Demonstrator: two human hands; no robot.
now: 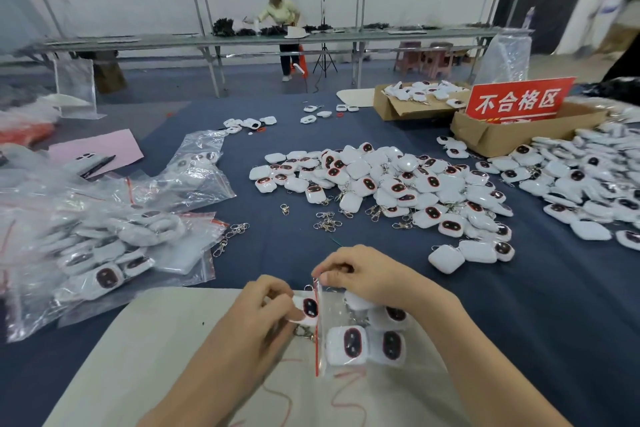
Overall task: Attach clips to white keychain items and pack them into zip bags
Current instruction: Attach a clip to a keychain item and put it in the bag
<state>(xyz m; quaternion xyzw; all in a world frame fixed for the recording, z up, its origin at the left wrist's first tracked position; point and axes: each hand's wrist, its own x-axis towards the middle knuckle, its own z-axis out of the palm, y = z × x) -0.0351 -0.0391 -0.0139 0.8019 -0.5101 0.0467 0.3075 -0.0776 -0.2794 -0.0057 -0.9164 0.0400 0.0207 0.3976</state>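
Lower centre: left hand (266, 305) pinches a white keychain item (309, 308) at the mouth of the zip bag (316, 352), right hand (363, 276) pinches the bag's top edge. Item looks light, hard, smooth; bag looks flimsy, slippery — best held at the rim.

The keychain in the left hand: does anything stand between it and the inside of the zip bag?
Nothing visible does. The left hand holds the keychain right at the red-edged mouth of the zip bag, which the right hand pinches at the top. The keychains inside lie deeper in the bag, to the right.
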